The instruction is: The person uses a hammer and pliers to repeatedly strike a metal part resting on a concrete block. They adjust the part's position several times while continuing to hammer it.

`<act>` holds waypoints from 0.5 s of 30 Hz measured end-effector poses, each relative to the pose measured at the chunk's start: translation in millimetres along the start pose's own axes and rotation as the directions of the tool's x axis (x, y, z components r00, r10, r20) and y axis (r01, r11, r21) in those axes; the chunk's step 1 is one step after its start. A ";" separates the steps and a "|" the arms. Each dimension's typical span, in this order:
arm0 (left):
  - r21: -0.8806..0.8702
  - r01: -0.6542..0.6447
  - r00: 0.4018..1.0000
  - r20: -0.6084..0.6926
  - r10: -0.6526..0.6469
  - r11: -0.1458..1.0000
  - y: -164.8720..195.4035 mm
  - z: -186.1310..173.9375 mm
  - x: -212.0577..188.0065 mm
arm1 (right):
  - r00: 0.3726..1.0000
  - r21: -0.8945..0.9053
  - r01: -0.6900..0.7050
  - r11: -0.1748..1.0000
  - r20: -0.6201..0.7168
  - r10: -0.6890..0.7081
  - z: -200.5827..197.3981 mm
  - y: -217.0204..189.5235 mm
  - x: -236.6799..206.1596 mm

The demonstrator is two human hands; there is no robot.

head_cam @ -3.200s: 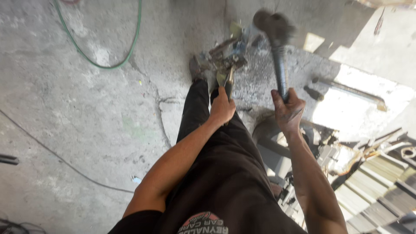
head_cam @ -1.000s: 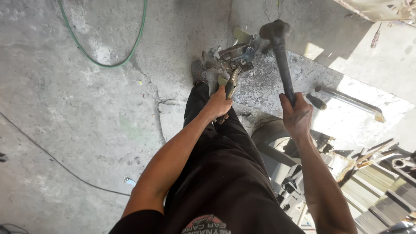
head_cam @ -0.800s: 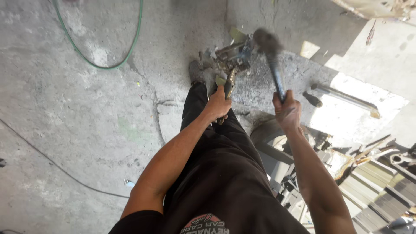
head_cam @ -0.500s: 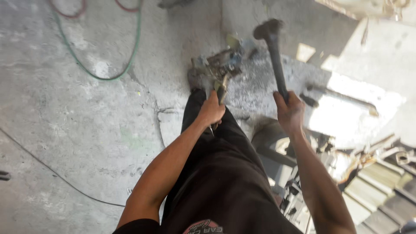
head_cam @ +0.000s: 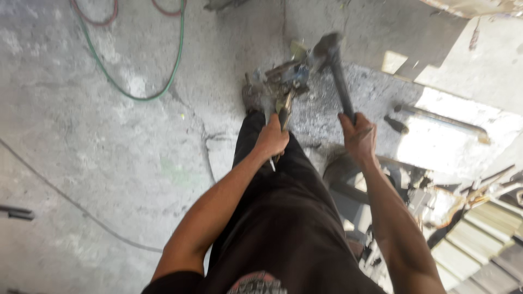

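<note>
Grey, cracked concrete floor fills the head view, which is the only one. The left hand is wrapped tight around the handle of a long yellow-and-dark gripping tool, whose far end bites a lumpy grey metal workpiece lying on the floor at about twelve o'clock from the person's dark trouser leg. The right hand is clenched low on the shaft of a dark steel hammer; its blurred head hangs just at one o'clock of the workpiece, close beside it, contact not clear.

By its look the workpiece is heavy, rigid and rough-edged, so it is best held at a distance through the tool, as here. The hammer seems head-heavy; a grip near the shaft's end suits it.

At ten o'clock a green hose loops across the floor with a red one beside it. At three o'clock a metal bar lies in sunlight, and scrap tools pile up at four o'clock.
</note>
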State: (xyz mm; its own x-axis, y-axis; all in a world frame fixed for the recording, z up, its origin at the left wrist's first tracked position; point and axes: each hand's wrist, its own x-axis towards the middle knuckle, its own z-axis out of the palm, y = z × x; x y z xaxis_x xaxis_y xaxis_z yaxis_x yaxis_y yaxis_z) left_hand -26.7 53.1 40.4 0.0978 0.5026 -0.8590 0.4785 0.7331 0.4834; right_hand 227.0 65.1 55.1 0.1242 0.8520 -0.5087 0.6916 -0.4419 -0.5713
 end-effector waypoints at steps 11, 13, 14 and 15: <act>0.024 0.030 0.999 -0.039 -0.029 0.999 0.6 1.6 2.6 | 0.997 -0.123 0.059 0.991 -0.043 -0.065 3.0 23.8 4.5; 0.022 0.035 0.998 -0.046 -0.034 0.999 4.7 1.5 -0.7 | 0.997 -0.185 0.073 0.980 -0.001 -0.074 6.4 22.1 14.9; 0.022 0.036 0.998 -0.043 -0.036 0.999 6.2 0.8 -2.2 | 0.997 -0.215 0.075 0.974 0.024 -0.071 6.4 19.9 14.5; 0.016 0.034 0.998 -0.044 -0.033 0.999 7.9 0.6 -2.5 | 0.997 -0.160 0.082 0.984 -0.001 -0.083 4.1 17.2 14.5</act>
State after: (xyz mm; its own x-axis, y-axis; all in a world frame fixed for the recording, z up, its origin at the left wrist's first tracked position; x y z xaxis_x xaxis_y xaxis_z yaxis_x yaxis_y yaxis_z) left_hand -22.6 57.3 46.3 0.0436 0.4979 -0.8661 0.4958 0.7419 0.4515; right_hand 237.7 68.7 35.3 0.0670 0.8860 -0.4588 0.8045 -0.3200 -0.5003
